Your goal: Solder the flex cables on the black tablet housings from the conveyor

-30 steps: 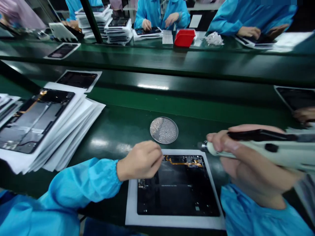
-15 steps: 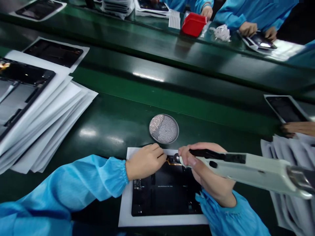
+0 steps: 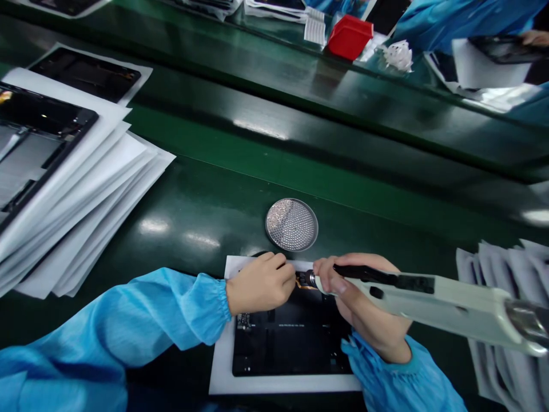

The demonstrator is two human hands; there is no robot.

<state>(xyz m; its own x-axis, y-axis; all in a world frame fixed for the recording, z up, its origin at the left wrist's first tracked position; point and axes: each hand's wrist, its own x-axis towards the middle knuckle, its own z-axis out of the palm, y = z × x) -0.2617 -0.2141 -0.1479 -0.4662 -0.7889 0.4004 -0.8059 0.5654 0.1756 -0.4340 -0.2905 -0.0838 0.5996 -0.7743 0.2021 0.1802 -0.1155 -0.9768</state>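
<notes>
A black tablet-like device (image 3: 291, 346) with exposed circuit parts lies on a white sheet (image 3: 221, 366) in front of me. My right hand (image 3: 369, 315) is wrapped round a pale electric screwdriver (image 3: 446, 300), its tip pointing left at the device's far edge. At that edge, beside the tip, my left hand (image 3: 261, 284) has its fingers curled together; whatever they pinch is hidden. Just beyond the device sits a round perforated dish (image 3: 305, 226), with many small screws (image 3: 278, 216) bunched on its left side.
At left is a pile of white sheets (image 3: 111, 171) topped by an opened device (image 3: 47, 134); another device (image 3: 88, 73) lies behind. More sheets (image 3: 506, 274) stand at right. Across the raised green ledge are a red bin (image 3: 350, 37), crumpled white material (image 3: 398, 56) and a co-worker's blue sleeve (image 3: 450, 26).
The view has shifted slightly. My hands and the screwdriver keep nearly the same place at the device's far edge. Across the bench, a co-worker has lifted a device; the hand at far right has gone.
</notes>
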